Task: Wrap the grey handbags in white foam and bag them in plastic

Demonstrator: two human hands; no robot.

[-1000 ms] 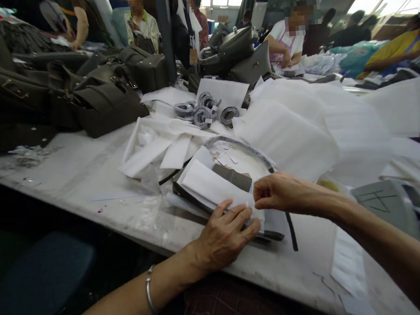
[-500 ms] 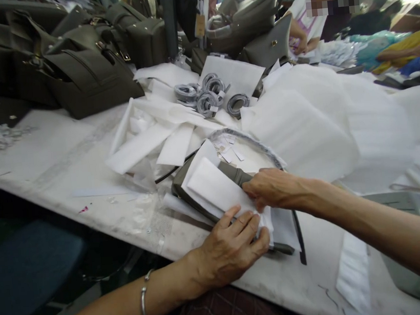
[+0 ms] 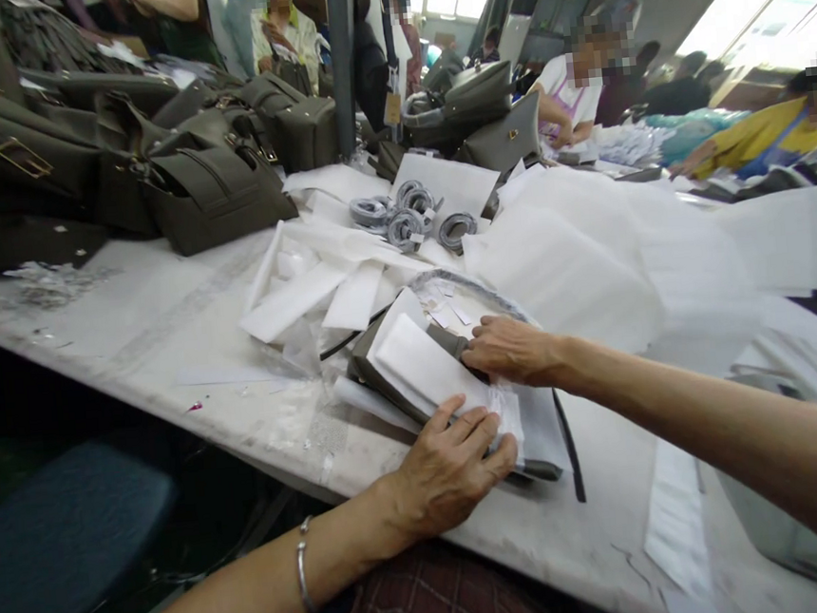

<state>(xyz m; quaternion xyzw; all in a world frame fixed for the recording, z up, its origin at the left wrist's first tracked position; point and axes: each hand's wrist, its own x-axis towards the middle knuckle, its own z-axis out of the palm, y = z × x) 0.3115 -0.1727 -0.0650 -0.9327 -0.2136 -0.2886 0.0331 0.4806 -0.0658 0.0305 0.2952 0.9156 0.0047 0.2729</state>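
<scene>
A dark olive handbag [image 3: 372, 355] lies on its side near the table's front edge, with white foam sheets [image 3: 412, 349] over it and sticking out from it. My left hand [image 3: 451, 465] rests on the lower end of these sheets, its fingers spread and pressing lightly. Over the far edge of the bag, my right hand [image 3: 508, 347] is closed with curled fingers on the bag's olive material; the fingertips are partly hidden. A dark strap [image 3: 569, 445] runs along the bag's right side. Behind it curves a plastic-wrapped handle [image 3: 474, 280], with small white tags [image 3: 444, 308] inside the curve.
Several plastic-wrapped coiled straps [image 3: 405, 226] lie behind, among white foam strips [image 3: 294, 302]. Large foam sheets [image 3: 568, 254] spread to the right. Finished olive bags [image 3: 216, 190] are piled at back left, beside a post [image 3: 343, 74]. Co-workers [image 3: 568, 92] stand across the table.
The camera view has tilted up, showing more of the room. My right hand has shifted slightly along the bag's far edge; my left hand stays on the foam sheets.
</scene>
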